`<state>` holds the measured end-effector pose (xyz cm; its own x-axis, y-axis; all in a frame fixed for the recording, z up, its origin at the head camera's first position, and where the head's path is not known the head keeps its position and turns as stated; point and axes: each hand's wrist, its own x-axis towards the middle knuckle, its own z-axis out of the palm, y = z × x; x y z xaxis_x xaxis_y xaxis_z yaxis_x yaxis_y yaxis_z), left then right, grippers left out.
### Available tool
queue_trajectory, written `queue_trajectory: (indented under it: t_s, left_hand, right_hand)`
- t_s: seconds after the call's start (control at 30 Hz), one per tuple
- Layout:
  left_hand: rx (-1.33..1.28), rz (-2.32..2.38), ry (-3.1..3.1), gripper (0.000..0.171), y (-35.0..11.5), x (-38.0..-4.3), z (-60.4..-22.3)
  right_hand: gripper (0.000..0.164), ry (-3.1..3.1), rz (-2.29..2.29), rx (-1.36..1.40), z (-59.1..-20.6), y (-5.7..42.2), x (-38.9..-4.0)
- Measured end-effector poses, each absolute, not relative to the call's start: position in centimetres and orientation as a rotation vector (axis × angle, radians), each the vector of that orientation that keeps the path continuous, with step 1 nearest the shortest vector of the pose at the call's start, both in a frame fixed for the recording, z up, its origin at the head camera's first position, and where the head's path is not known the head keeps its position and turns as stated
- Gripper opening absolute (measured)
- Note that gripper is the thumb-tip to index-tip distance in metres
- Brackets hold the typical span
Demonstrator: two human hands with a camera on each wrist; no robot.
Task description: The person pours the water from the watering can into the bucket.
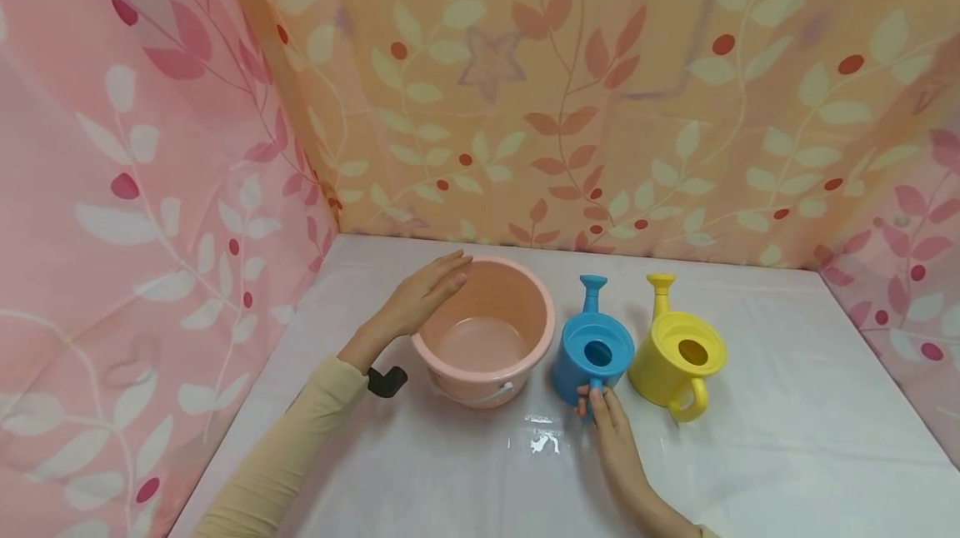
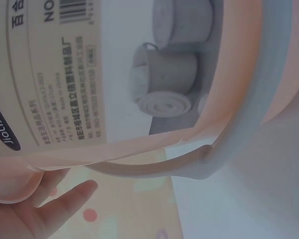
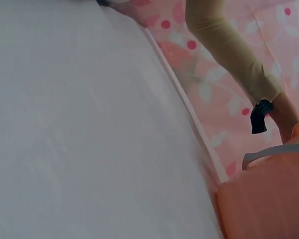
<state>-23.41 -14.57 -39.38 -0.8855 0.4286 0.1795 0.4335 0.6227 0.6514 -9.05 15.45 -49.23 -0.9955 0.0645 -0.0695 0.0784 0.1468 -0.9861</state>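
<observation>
desk [image 1: 487, 488]: fairly bright in head view, soft lt, source out of shot
glare: sm. hard white patches on desk just in front of blue can [image 1: 600, 327]
shadows: faint, soft edges, e.g. beside left sleeve [image 1: 300, 438]
back curtain [image 1: 487, 97]: warm cast, duller than desk
head lens: wide-angle, sides lean & stretch
printed label [image 2: 55, 94]: left wrist pic dim, greyish; lg print legible, sm print blurry
bucket [image 3: 269, 204]: right wrist pic dim, flat, bit soft
</observation>
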Motion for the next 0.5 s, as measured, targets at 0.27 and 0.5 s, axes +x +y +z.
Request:
queue_trajectory:
  t_s: [0.27,0.5]
  left_hand:
    - [-0.761,-1.138,-2.82,0.053,-14.5,-23.5,-39.4]
    - [-0.763,-1.135,-2.817,0.052,-14.7,-23.7,-39.7]
  right_hand:
    - [0.048,2.379,-2.139,0.34,-50.0,14.4,-9.0]
    - [0.045,2.347,-2.32,0.41,-50.1,14.3,-8.8]
